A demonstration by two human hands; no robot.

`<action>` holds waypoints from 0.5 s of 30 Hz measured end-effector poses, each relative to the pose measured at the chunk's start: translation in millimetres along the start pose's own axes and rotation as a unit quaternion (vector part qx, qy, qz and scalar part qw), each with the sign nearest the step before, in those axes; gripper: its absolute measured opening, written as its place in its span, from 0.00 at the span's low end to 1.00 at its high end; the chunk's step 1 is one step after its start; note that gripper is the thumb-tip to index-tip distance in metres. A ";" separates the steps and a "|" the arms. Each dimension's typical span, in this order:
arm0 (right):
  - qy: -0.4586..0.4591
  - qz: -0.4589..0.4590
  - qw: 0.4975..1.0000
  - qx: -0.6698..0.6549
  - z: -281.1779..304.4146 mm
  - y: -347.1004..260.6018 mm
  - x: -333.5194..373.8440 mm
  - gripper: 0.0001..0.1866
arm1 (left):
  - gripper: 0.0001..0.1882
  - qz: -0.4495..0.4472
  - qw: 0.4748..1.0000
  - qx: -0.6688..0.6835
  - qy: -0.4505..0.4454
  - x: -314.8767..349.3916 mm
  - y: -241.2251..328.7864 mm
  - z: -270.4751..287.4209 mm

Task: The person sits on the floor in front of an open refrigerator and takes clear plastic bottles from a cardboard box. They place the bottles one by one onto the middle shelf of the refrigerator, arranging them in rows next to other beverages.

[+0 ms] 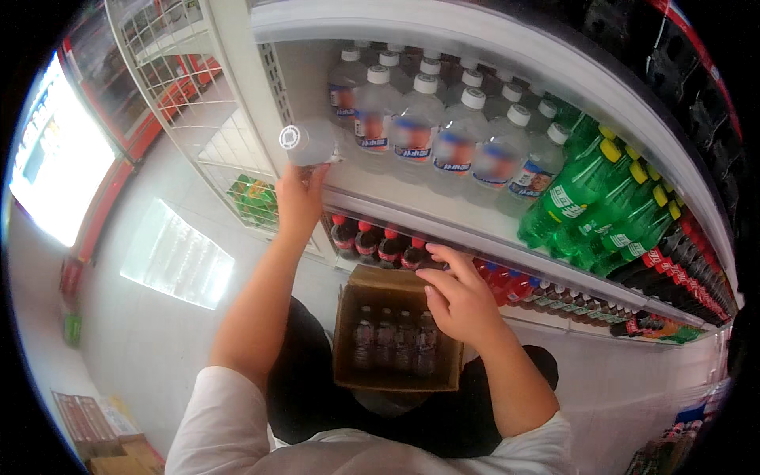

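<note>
My left hand (pixel 302 198) is wrapped round a clear plastic bottle (pixel 313 142) with a white cap, at the left end of the shelf (pixel 372 186). That bottle is tilted, its cap pointing up and left. To its right stand rows of similar clear bottles (pixel 413 119) with white caps and blue labels. My right hand (pixel 459 294) hovers above the right rim of an open cardboard box (pixel 348 324), fingers apart and holding nothing. Inside the box, several clear bottles (pixel 385 336) stand upright in a row.
Green bottles (pixel 566 202) with yellow caps fill the shelf's right part, with dark bottles (pixel 681 257) beyond. A lower shelf holds dark bottles with red caps (pixel 366 237). A white wire rack (pixel 186 103) borders the shelf on the left. Cardboard (pixel 123 459) lies at the lower left.
</note>
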State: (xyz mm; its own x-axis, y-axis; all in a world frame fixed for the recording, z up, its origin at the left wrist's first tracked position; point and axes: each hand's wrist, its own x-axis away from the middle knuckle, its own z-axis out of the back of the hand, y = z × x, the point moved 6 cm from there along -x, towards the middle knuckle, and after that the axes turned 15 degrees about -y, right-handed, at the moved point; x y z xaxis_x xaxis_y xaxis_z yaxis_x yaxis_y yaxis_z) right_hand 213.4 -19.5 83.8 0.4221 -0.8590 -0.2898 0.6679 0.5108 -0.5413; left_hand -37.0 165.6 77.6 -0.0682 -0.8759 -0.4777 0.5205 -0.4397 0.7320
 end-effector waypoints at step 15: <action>-0.083 -0.017 0.996 0.001 -14.2 2.5 2.3 0.12 | 0.23 0.001 1.000 -0.011 0.008 -31.5 22.7 -3.0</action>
State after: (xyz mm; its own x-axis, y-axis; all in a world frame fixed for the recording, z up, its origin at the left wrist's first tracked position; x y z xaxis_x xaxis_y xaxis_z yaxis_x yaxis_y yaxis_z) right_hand 207.3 -20.7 70.5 0.4939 -0.8586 -0.1373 0.6850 0.4814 -0.5469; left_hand -20.4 183.9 107.8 -0.0545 -0.8732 -0.4843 0.5389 -0.4340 0.7219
